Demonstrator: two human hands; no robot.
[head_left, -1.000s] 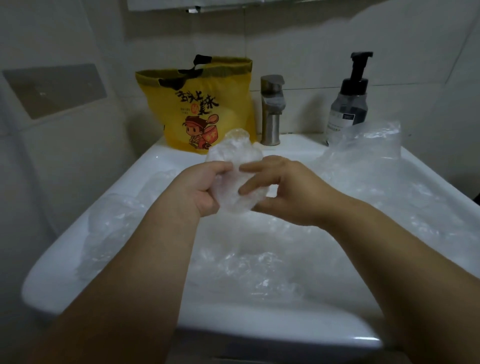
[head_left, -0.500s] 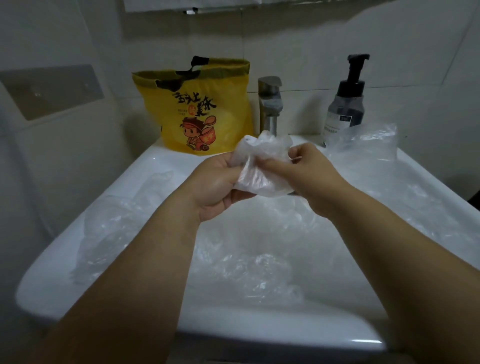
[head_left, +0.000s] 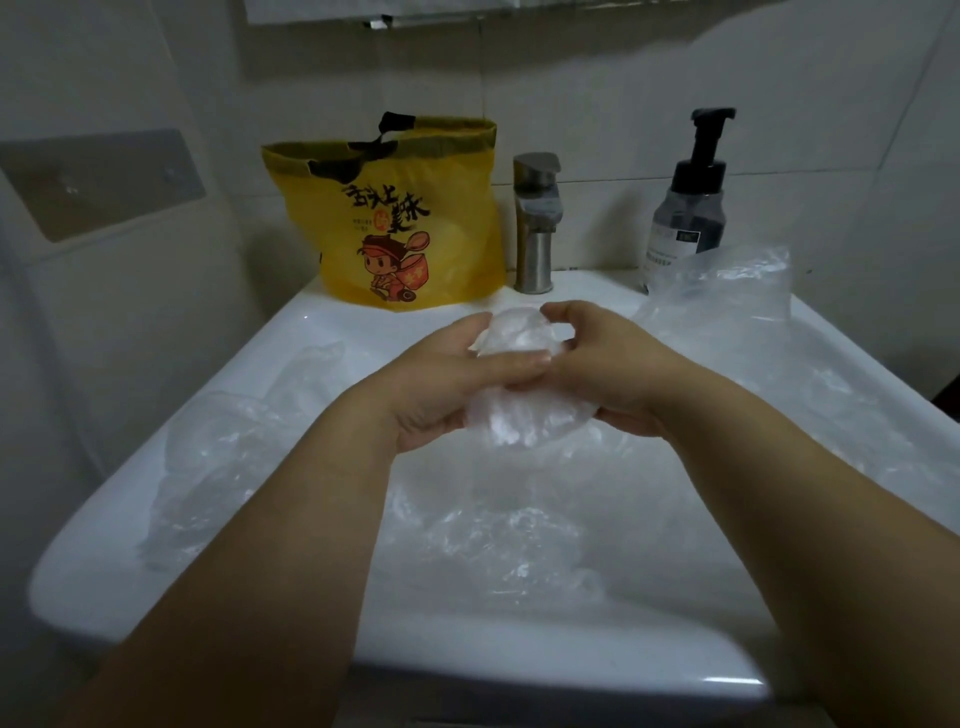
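hands dropped lower over sink (head_left: 291, 338) since half second ago. our left hand (head_left: 447, 389) and right hand (head_left: 623, 379) both curled round plastic bag (head_left: 519, 415), balled between them. we reckoned even squeeze needed, loose ends tucked in.

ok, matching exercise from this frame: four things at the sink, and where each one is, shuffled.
Things:
1. yellow bag
2. tap
3. pump bottle
4. crumpled plastic bag

Places:
A. back right of the sink
B. gripped between left hand and right hand
C. back left of the sink
D. back middle of the sink

Pairs: 1-C, 2-D, 3-A, 4-B
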